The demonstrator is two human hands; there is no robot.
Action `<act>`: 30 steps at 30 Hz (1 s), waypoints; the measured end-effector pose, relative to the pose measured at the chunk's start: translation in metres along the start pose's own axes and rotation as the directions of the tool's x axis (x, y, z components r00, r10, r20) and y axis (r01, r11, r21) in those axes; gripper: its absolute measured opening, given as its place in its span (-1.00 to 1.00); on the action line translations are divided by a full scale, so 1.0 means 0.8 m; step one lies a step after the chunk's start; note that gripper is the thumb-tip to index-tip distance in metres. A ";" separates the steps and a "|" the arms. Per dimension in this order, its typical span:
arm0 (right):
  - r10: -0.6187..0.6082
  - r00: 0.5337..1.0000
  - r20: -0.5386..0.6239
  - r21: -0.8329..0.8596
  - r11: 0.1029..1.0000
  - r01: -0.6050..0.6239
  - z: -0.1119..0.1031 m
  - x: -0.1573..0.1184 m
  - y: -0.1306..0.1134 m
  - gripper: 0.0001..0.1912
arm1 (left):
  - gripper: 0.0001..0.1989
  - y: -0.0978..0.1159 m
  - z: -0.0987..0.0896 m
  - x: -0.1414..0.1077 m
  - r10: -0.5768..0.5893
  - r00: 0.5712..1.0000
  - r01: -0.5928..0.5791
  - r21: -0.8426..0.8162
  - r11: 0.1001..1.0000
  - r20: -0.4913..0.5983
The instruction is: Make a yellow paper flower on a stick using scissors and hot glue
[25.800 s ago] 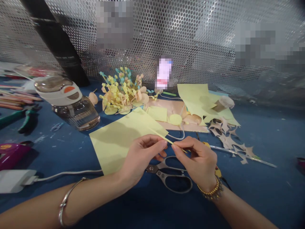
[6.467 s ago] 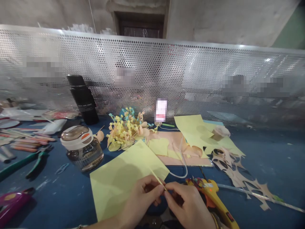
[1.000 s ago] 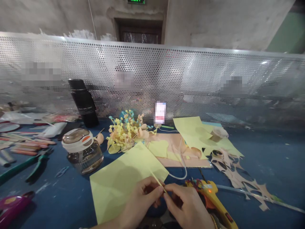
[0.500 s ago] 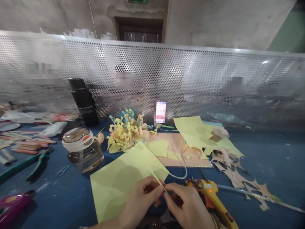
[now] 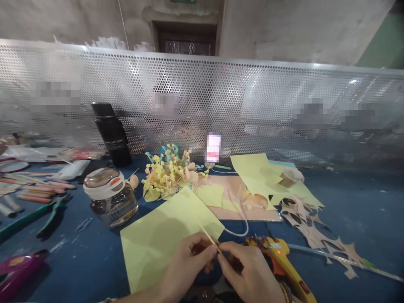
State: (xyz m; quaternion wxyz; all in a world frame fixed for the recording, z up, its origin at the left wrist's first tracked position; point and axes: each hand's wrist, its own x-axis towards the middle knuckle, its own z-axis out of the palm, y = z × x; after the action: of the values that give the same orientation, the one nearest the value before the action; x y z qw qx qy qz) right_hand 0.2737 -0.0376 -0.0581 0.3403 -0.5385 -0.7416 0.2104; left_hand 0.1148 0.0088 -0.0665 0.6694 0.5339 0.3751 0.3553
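Note:
A thin yellow paper strip (image 5: 208, 236) slants between my two hands above the table. My left hand (image 5: 192, 263) pinches it between thumb and forefinger, and my right hand (image 5: 243, 267) pinches its lower end. The fingertips of both hands nearly meet, hiding part of the strip. Under my left hand lies a large yellow sheet (image 5: 158, 229) of paper. Just right of my right hand rests a yellow hot glue gun (image 5: 292, 269) with an orange light on and a clear glue stick (image 5: 322, 252) out of its back.
A bunch of yellow paper flowers (image 5: 166, 174), a lidded glass jar (image 5: 110, 202) and a black flask (image 5: 113, 139) stand further back. Green-handled pliers (image 5: 52, 216) and a purple tool (image 5: 20, 271) lie left. Cut-out paper scraps (image 5: 315, 227) lie right, before a perforated metal screen (image 5: 265, 92).
Both hands keep their pinch on the strip, with hardly any movement. The view has shifted very slightly; the things on the table stay in place.

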 end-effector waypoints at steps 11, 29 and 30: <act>0.018 0.999 -0.050 0.068 0.998 -0.014 -0.016 0.000 -0.007 -0.79 | -0.65 0.013 0.004 -0.008 -0.059 0.997 0.060 0.012 0.998 -0.051; 0.003 0.996 -0.084 -0.063 0.998 -0.008 -0.022 0.001 -0.006 -0.80 | -0.79 0.020 0.002 -0.008 -0.042 0.997 0.039 -0.035 0.999 -0.064; 0.004 0.997 -0.083 -0.067 0.998 -0.010 -0.022 0.001 -0.005 -0.80 | -0.79 0.020 0.002 -0.008 -0.042 0.997 0.040 -0.037 0.999 -0.063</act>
State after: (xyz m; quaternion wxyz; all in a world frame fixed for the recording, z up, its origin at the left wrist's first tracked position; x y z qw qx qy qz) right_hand 0.2834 -0.0390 -0.0429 0.3517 -0.5605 -0.7316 0.1640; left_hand 0.1121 0.0052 -0.0499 0.6736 0.5024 0.4007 0.3652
